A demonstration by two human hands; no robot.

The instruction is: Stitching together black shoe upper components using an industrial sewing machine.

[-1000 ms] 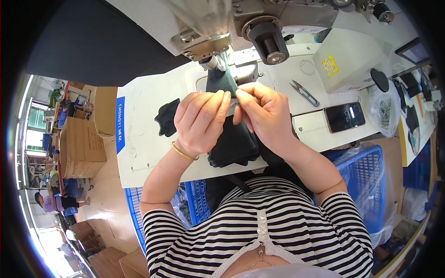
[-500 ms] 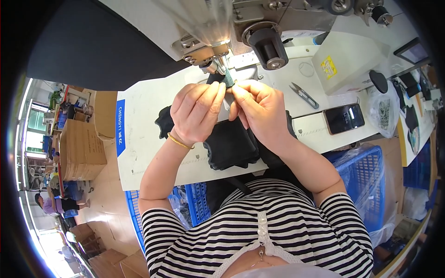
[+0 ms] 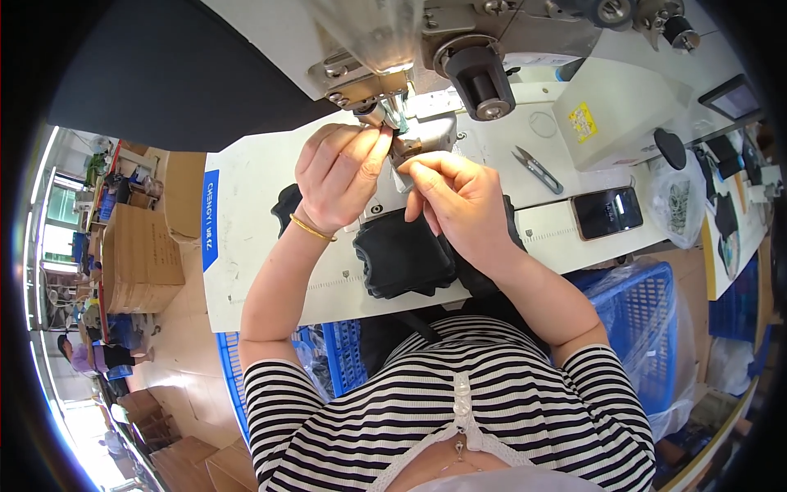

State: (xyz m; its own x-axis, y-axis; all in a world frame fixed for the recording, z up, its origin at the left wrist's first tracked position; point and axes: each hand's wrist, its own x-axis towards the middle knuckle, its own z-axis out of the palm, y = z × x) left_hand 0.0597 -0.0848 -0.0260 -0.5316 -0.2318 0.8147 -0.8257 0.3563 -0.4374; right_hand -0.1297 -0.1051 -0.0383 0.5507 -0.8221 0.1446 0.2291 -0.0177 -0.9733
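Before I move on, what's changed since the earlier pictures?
The left hand has moved forward, closer to the sewing machine's needle area; the right hand has eased slightly back, leaving them apart. The dark green cloth, earlier visible up to the fingertips, now shows only a sliver; whether either hand holds it is unclear. The black fabric stack, thread snips and smartphone stayed.
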